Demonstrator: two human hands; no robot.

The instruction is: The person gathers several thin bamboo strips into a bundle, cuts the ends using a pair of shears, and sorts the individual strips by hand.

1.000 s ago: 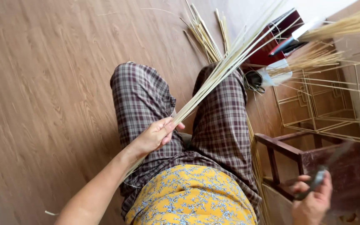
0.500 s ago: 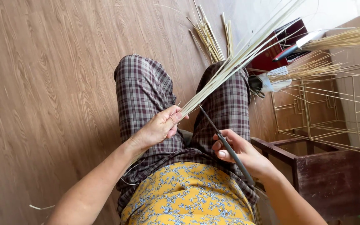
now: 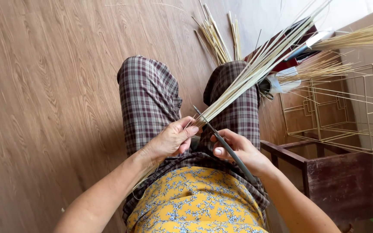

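My left hand (image 3: 171, 140) grips the lower end of a bundle of long pale straw sticks (image 3: 255, 71) that fans up and to the right over my lap. In my right hand (image 3: 238, 149) is a thin grey knife (image 3: 221, 140), its blade pointing up-left and touching the bundle just above my left fingers. Both hands rest over my checked trousers (image 3: 150, 101), above a yellow flowered shirt (image 3: 195, 200).
More pale sticks (image 3: 216, 36) lie on the wooden floor (image 3: 44, 86) beyond my knees. A gold wire frame (image 3: 342, 108) and a dark wooden stool (image 3: 333, 181) stand at the right. A second bundle of straw (image 3: 359, 36) and a dark red box (image 3: 290, 58) sit at top right.
My right hand has come in from the lower right with the knife and brought its blade up against the bundle. My left hand has kept hold of the sticks.
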